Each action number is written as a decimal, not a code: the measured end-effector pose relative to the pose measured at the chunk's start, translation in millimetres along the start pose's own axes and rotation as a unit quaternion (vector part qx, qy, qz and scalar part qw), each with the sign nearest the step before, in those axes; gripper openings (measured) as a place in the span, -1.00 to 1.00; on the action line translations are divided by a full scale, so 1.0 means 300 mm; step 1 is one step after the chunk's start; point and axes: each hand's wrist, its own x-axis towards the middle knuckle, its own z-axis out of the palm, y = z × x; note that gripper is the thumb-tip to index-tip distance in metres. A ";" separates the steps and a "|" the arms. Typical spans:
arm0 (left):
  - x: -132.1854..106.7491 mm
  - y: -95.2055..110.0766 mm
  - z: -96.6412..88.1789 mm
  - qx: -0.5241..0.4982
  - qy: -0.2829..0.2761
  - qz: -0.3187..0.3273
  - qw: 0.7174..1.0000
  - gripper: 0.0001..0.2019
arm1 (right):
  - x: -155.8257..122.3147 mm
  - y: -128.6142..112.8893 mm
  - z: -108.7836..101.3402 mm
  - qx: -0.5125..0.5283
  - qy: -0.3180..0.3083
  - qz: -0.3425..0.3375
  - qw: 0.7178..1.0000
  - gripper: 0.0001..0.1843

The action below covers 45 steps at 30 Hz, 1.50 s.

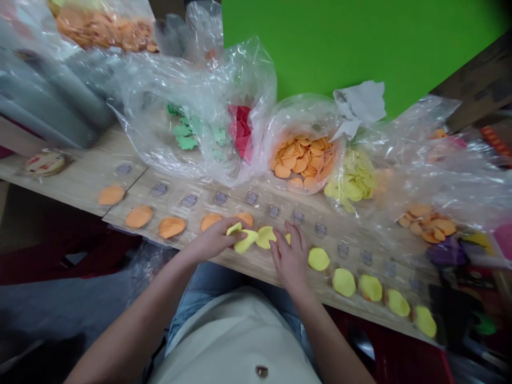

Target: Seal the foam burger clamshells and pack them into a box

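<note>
My left hand [222,236] is closed on a few yellow foam pieces [245,241], their edges sticking out past the fingertips. Just right of them a yellow foam piece [265,237] lies in the row near the table's front edge. Over the same row, my right hand [291,253] reaches down with fingers apart, partly covering another yellow piece [288,238]. Farther right, several yellow pieces [344,282] lie spaced out, some with orange showing beneath. To the left, orange foam ovals [172,227] continue the row in clear plastic packets.
Behind the row stand open plastic bags of orange ovals [302,160], yellow pieces [354,178], green pieces [186,133] and red pieces [240,130]. Small grey squares [220,198] line the packets. A green panel [352,48] rises at the back. A round packaged item [45,162] sits far left.
</note>
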 end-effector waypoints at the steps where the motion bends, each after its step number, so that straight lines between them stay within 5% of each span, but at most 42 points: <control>1: -0.001 0.005 -0.010 -0.060 -0.001 -0.030 0.998 -0.71 | 0.015 -0.018 0.007 0.068 -0.021 0.014 0.997 -0.65; 5: 0.025 -0.018 -0.033 -0.140 0.043 -0.055 0.988 -0.65 | 0.119 -0.093 0.078 0.222 -0.106 0.063 0.967 -0.62; 11: 0.066 -0.077 -0.070 -0.005 0.162 -0.013 0.987 -0.66 | 0.218 -0.124 0.162 -0.038 -0.085 -0.069 0.993 -0.74; 15: 0.016 -0.072 -0.098 -0.247 0.171 -0.038 0.953 -0.61 | 0.210 -0.128 0.143 -0.091 -0.084 -0.107 0.987 -0.83; 19: -0.035 -0.045 -0.113 -0.474 0.054 -0.040 0.878 -0.61 | 0.204 -0.193 0.117 0.102 -0.045 -0.015 0.994 -0.79; 22: -0.049 -0.027 -0.104 -0.488 0.025 -0.028 0.872 -0.58 | 0.218 -0.265 0.135 0.378 -0.163 0.082 0.908 -0.74; 24: -0.057 -0.024 -0.103 -0.453 0.023 -0.020 0.891 -0.55 | 0.235 -0.298 0.157 0.481 -0.228 0.125 0.837 -0.75; 26: -0.073 -0.031 -0.122 -0.386 0.062 -0.009 0.921 -0.55 | 0.254 -0.310 0.175 0.499 -0.223 0.140 0.826 -0.74; 30: -0.135 -0.089 -0.212 -0.227 0.234 0.027 0.945 -0.60 | 0.272 -0.300 0.187 0.346 -0.133 0.081 0.925 -0.79; 36: -0.208 -0.202 -0.262 -0.033 0.378 0.050 0.924 -0.69 | 0.254 -0.325 0.245 0.183 -0.203 -0.064 0.960 -0.89; 40: -0.213 -0.233 -0.209 0.202 0.315 0.133 0.918 -0.74 | 0.254 -0.337 0.279 0.043 -0.154 -0.153 0.975 -0.86; 45: -0.210 -0.284 -0.164 0.428 0.233 0.236 0.841 -0.68 | 0.225 -0.341 0.217 -0.007 -0.102 -0.175 0.979 -0.79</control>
